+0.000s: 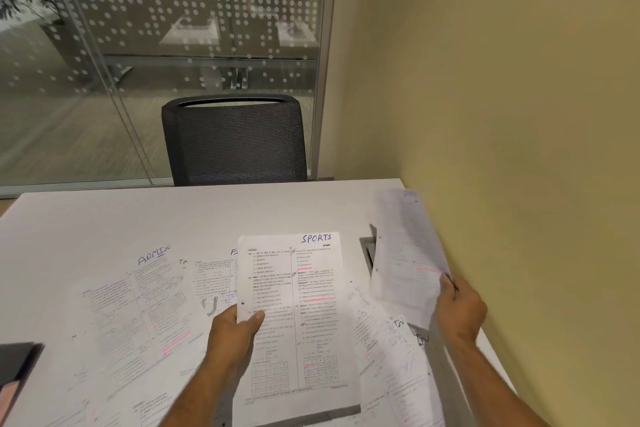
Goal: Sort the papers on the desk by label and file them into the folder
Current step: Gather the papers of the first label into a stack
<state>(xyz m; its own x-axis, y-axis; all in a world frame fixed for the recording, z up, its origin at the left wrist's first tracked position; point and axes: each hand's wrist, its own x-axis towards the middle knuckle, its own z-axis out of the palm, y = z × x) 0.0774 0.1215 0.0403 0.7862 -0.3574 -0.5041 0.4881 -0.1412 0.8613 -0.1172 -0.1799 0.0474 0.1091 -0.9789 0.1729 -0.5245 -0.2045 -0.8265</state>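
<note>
The left hand (239, 326) pinches the SPORTS sheet (294, 315) (thumb on top); the right hand (459, 312) grips a blurred sheet (405, 253) raised near the desk's (104, 218) right edge.

Black mesh-back chair (234, 140) at far side of white desk (104, 218). Glass partition (156, 45) with dot pattern behind. Yellow wall (502, 80) on right. Potted plant (24, 0) beyond glass, upper left.
</note>
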